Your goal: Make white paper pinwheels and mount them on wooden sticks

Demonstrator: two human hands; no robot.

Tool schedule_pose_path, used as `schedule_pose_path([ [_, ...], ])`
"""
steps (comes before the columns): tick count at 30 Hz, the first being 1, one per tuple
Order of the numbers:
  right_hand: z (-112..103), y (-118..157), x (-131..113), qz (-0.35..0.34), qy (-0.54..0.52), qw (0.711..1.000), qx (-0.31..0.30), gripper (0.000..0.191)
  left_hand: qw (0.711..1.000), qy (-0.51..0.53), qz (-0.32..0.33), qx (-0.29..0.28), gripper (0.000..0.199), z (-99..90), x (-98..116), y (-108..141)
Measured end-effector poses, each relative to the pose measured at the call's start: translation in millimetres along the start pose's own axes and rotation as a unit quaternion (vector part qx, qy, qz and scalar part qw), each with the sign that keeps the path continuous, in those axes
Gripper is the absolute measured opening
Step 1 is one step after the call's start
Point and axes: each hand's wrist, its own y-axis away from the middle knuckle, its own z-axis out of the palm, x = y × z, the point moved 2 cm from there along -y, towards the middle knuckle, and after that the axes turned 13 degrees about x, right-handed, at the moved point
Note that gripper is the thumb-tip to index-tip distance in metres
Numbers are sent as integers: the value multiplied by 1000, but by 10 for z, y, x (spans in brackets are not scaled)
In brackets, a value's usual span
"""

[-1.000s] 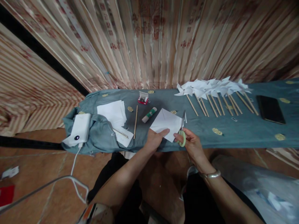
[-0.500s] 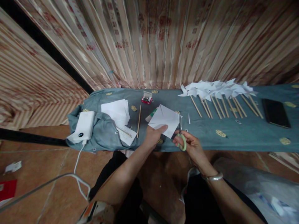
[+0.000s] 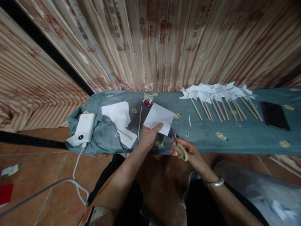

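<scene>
A white square of paper (image 3: pixel 160 114) with crease lines is pinched in my left hand (image 3: pixel 150 135), thumb on top and fingers hidden beneath. My right hand (image 3: pixel 185 150) grips green-handled scissors (image 3: pixel 182 152), fingers through the loops. The scissor blades point up and left, at the paper's lower right edge; whether they touch it I cannot tell. Just behind the paper, a small open red box (image 3: pixel 147 100) holds tiny metal pieces. A wooden stick (image 3: pixel 139 123) lies to the left of the paper. A thin paper sliver (image 3: pixel 190 121) rests to the right.
Several white paper pinwheels (image 3: pixel 216 91) on wooden sticks lie in a row at the back right, beside a dark phone (image 3: pixel 275 115). Loose white paper sheets (image 3: pixel 115 113), a pen (image 3: pixel 124 134) and a white power bank (image 3: pixel 86 127) with a cable occupy the left end.
The paper has moved left in my left hand and now covers the green and white thing that lay behind it. The scissors have shifted slightly left and down, their blades tilting leftward.
</scene>
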Motion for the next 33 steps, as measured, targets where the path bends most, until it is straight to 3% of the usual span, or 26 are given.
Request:
schedule_pose_path([
  [12, 3, 19, -44, 10, -23, 1000, 4, 46, 1000, 12, -2, 16, 59, -24, 35, -38],
  [21, -26, -148, -16, -14, -125, 983, 132, 39, 998, -37, -55, -21, 51, 43, -148, 165],
  [33, -78, -245, -23, -21, -145, 975, 168, 35, 995, -55, -74, -44, 47, 25, -228, 249],
])
